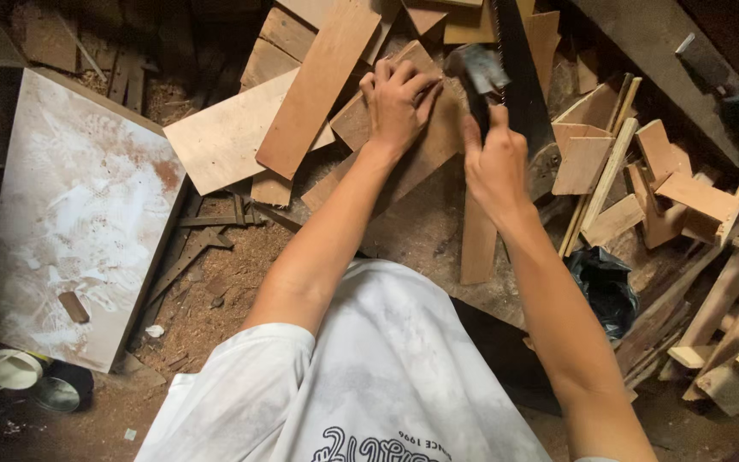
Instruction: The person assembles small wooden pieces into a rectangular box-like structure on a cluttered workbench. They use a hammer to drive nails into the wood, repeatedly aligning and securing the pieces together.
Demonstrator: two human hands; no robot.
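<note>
I see the left hand [399,103] upper centre of the frame, palm down and fingers loosely spread, pressing flat on a brown wood piece [425,141] that lies over a heap of offcuts. The piece's long axis runs diagonally, lower left to upper right, passing under the palm. The right hand [496,164] sits just right of it, fingers wrapped tight around a dark hammer [476,81], whose blurred head is above the fist and just right of the left fingertips, hovering at the piece's upper right end (contact with the wood I can't tell, too blurred). So the wood is directly under the left hand, while the hammer head is up-frame of the right knuckles. A handsaw [519,73] lies just right of the hammer, blade running top to bottom. A pale board [224,137] and a long plank [318,85] are left of the held piece. A white dusty panel [79,214] fills the left of the frame, a small tin [12,370] at lower left.
</note>
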